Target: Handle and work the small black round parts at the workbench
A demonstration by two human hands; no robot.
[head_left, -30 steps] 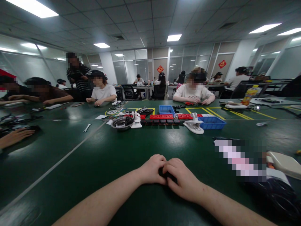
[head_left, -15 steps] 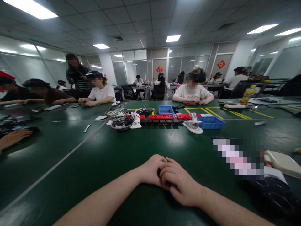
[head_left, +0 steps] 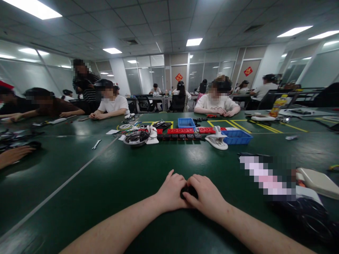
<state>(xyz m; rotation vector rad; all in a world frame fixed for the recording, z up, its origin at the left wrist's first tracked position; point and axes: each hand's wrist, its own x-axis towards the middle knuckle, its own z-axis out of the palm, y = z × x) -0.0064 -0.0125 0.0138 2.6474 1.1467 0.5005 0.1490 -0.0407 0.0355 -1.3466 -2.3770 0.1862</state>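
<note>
A small black object (head_left: 189, 192) sits between my two hands, just above the green tabletop (head_left: 132, 173). My left hand (head_left: 173, 190) is curled against its left side, with one finger raised a little. From the right, my right hand (head_left: 205, 190) wraps over it, the thumb lying across its front. The fingers of both hands meet at the top of the object. Its shape is mostly covered by my fingers.
Farther off stand a metal bowl (head_left: 136, 138), a white clamp base (head_left: 217, 138), red socket modules (head_left: 180, 131) and a blue tray (head_left: 236, 137). A wrench (head_left: 96, 144) lies left; black cables (head_left: 312, 215) lie right. Another person's hand (head_left: 17, 155) is at the left edge.
My right hand has opened up slightly and shifted its fingers, so more of the black object shows. One finger of my left hand has lifted.
</note>
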